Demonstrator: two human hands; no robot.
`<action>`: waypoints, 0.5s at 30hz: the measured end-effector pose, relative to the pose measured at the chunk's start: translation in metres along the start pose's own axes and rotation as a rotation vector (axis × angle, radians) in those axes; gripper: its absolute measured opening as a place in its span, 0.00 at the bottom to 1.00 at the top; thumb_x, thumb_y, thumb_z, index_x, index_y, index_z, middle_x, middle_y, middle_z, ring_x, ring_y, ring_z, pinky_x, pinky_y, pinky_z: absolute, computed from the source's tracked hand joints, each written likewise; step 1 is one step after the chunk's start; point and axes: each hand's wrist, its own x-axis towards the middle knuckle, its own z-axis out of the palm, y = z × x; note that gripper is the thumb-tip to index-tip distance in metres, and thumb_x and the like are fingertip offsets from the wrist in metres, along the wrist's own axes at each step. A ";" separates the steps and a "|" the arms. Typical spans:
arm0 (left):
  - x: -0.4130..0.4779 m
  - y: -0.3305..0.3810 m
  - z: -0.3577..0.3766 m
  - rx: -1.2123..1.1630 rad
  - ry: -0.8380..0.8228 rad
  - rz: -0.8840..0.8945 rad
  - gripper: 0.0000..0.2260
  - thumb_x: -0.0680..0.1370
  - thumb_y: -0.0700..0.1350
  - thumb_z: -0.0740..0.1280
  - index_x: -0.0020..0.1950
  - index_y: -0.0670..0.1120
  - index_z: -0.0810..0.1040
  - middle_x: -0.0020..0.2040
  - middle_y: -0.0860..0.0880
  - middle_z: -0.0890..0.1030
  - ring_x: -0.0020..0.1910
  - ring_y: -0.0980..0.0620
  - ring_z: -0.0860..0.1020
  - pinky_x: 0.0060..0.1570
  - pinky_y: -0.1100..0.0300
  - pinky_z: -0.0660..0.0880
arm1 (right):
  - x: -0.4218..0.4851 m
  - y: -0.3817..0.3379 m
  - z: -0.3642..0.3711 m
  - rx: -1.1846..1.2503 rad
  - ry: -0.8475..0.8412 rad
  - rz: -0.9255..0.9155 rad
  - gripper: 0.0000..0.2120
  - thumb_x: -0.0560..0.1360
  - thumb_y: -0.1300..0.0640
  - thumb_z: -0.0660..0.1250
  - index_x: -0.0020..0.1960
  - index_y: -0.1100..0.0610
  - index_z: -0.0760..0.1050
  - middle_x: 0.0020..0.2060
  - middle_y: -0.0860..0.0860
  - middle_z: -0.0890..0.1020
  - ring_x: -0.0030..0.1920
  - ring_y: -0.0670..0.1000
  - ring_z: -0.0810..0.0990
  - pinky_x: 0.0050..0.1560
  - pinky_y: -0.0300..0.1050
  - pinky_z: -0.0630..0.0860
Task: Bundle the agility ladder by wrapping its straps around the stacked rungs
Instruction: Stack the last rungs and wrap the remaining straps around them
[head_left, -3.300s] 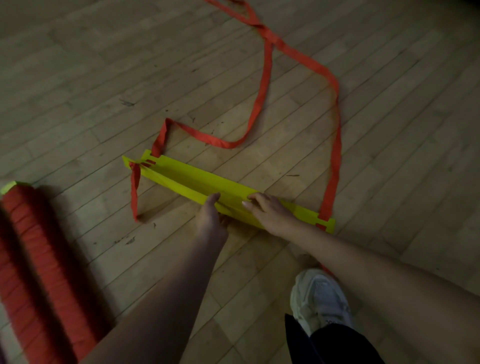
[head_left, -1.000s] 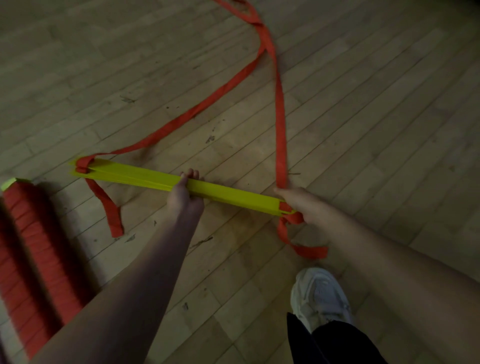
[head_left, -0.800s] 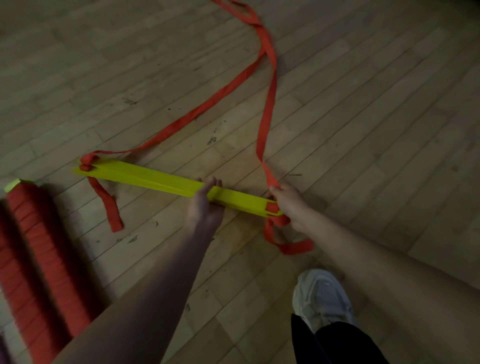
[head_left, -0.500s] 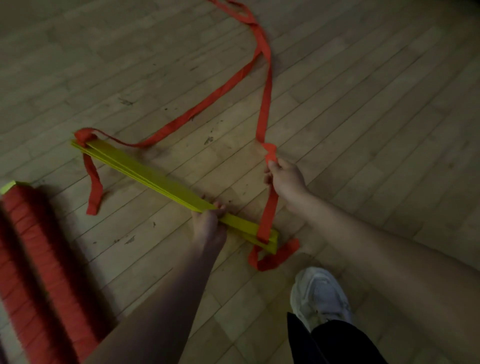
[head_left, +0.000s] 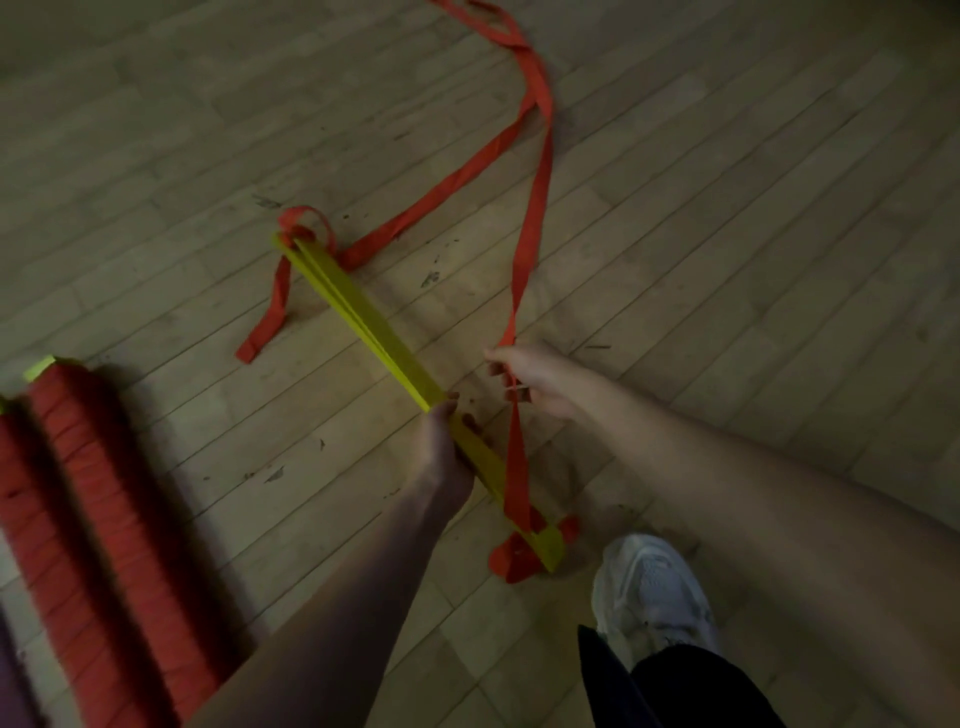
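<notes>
Our left hand (head_left: 441, 441) grips the stacked yellow rungs (head_left: 363, 317) mid-length; just right of it, our right hand (head_left: 530, 379) pinches the red strap (head_left: 527, 249) running down to the rungs' near end.

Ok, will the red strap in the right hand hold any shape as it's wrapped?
Probably floppy: the red strap curls and twists loosely across the floor. Likely light: the right hand holds it up by fingers alone. It looks straight only where pulled taut toward the stacked rungs.
</notes>
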 end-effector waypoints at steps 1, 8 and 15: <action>0.000 -0.001 -0.001 0.059 0.007 -0.011 0.06 0.80 0.42 0.58 0.47 0.47 0.73 0.30 0.48 0.69 0.28 0.52 0.69 0.31 0.58 0.69 | 0.001 -0.005 0.002 0.019 0.009 -0.006 0.09 0.80 0.57 0.61 0.41 0.54 0.70 0.34 0.50 0.71 0.31 0.46 0.68 0.32 0.39 0.66; -0.014 -0.007 -0.029 0.515 -0.204 -0.071 0.18 0.81 0.58 0.57 0.48 0.44 0.77 0.36 0.46 0.75 0.33 0.51 0.73 0.35 0.57 0.72 | 0.015 -0.047 0.014 0.145 0.103 -0.100 0.14 0.83 0.54 0.55 0.40 0.53 0.70 0.36 0.49 0.69 0.36 0.47 0.69 0.35 0.42 0.70; -0.014 0.006 -0.053 0.582 -0.415 -0.039 0.18 0.81 0.56 0.56 0.53 0.44 0.77 0.40 0.47 0.77 0.36 0.53 0.75 0.38 0.59 0.73 | 0.017 -0.067 -0.001 0.304 0.131 -0.099 0.19 0.82 0.49 0.57 0.67 0.60 0.70 0.56 0.56 0.79 0.48 0.53 0.79 0.44 0.47 0.77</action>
